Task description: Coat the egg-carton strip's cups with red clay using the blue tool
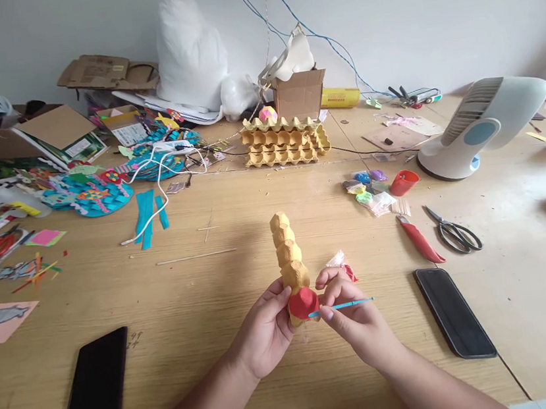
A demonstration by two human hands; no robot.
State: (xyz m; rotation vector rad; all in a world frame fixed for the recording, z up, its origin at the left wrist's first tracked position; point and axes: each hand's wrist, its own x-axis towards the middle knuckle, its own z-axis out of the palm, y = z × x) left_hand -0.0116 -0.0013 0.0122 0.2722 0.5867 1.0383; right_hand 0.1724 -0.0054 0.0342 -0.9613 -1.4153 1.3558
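My left hand (268,324) is closed on a yellow strip of egg carton (289,251), a row of several cups pointing away from me. The near cup carries a layer of red clay (305,303). In my right hand (354,317), pinched between thumb and finger, is a thin blue modelling tool (347,304). Its flat left end touches the red clay near the lower edge. Just beyond my right hand lies a clear bag with red clay (343,265), partly hidden by the fingers.
Phones lie at left (95,395) and right (454,311). Scissors (456,230), a red-handled cutter (420,239), clay packets (374,195) and a red cup (403,182) sit at right, before a fan (482,126). Egg cartons (285,143) stand at the back; paper crafts (90,194) crowd the left.
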